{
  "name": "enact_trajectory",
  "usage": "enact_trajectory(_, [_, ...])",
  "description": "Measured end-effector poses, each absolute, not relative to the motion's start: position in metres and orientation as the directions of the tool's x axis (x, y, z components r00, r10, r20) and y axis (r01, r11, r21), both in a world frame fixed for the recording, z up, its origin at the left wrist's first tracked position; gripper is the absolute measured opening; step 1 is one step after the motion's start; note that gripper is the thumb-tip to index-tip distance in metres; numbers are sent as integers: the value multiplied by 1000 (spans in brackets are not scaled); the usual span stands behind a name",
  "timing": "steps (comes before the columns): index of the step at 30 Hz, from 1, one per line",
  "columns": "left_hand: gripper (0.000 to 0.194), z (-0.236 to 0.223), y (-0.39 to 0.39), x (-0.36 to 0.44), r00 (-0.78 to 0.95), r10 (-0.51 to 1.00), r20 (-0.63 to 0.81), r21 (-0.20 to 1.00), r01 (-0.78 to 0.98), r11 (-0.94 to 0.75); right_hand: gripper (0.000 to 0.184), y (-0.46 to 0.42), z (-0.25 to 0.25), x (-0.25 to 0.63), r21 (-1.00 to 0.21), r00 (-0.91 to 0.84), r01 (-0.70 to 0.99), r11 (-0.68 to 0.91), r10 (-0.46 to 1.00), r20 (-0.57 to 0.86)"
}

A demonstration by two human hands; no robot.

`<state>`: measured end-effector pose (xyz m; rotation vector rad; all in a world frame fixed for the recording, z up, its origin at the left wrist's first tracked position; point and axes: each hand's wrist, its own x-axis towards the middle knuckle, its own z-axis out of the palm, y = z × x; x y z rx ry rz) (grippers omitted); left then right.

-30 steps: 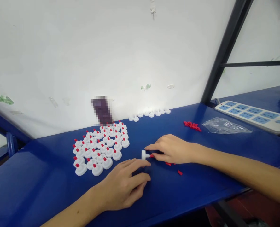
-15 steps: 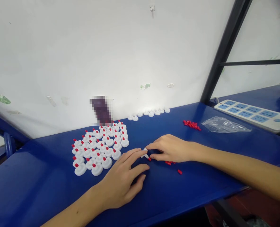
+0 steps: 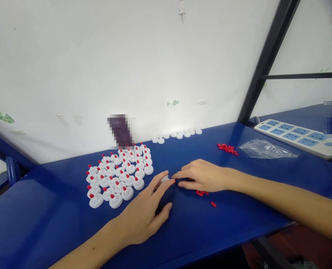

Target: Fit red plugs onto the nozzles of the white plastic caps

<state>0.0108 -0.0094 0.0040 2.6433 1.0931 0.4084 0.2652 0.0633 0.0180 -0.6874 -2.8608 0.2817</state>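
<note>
At the centre of the frame, the fingers (image 3: pixel 163 190) of the left hand (image 3: pixel 140 215) reached round 1 white cap (image 3: pixel 165 179), the thumb spread wide of them; the right hand (image 3: pixel 203 175) came in from the right, its thumb and index finger a narrow gap apart, near the cap's red tip (image 3: pixel 174 181); the cap was partly hidden, so whether either hand gripped it could not be told; loose red pieces (image 3: pixel 201 193) lay on the blue surface (image 3: pixel 183 235) just below the right hand; tipped white caps (image 3: pixel 115 179) stood grouped left of centre; plain white caps (image 3: pixel 179 135) lined the wall (image 3: pixel 154 56); at right were a red heap (image 3: pixel 227 149), a clear bag (image 3: pixel 267 148) and a power strip (image 3: pixel 300 137).
</note>
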Motion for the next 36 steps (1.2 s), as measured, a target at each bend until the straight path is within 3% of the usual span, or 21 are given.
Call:
enact_trajectory(7, [55, 2, -9, 10, 642, 752, 149, 357, 674, -646, 31, 69, 18, 268, -228, -818, 476, 849, 523, 241])
enact_trajectory(15, [57, -6, -8, 10, 613, 765, 199, 284, 711, -644, 36, 118, 10, 291, -219, -529, 756, 617, 773, 350])
enact_trajectory(27, [50, -2, -18, 15, 612, 652, 448, -13, 733, -680, 51, 155, -10, 294, -151, -483, 841, 520, 847, 224])
enact_trajectory(32, [43, 3, -18, 11, 679, 598, 426, -27, 670, -742, 57, 180, -8, 279, -111, -438, 880, 462, 880, 185])
enact_trajectory(36, [39, 6, -19, 9, 681, 602, 417, -27, 671, -741, 47, 182, -11, 266, -84, -408, 897, 433, 887, 216])
